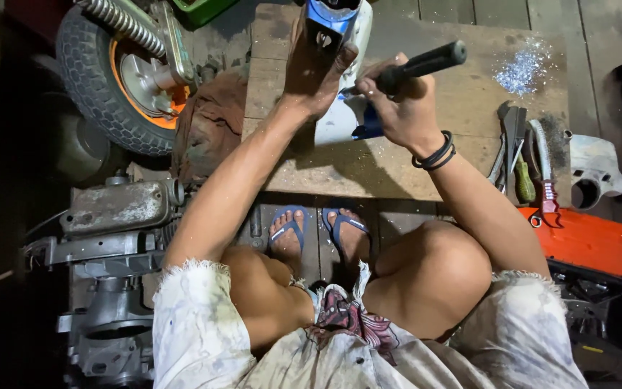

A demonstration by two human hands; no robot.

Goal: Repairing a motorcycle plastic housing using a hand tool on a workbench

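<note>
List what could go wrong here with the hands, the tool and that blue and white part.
The left hand steadies the blue and white part close to the black-handled tool in the right hand; a slip might strike the fingers. Metal shavings lie on the wooden board, and the feet wear only open sandals, so splinters might cut skin.

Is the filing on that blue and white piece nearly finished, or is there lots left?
Some is done: shiny filings lie scattered on the wooden board. Right now the left hand steadies the blue and white part while the right hand works a black-handled tool against it. The worked edge is hidden, so how much is left cannot be told. Other tools lie unused beside.
</note>
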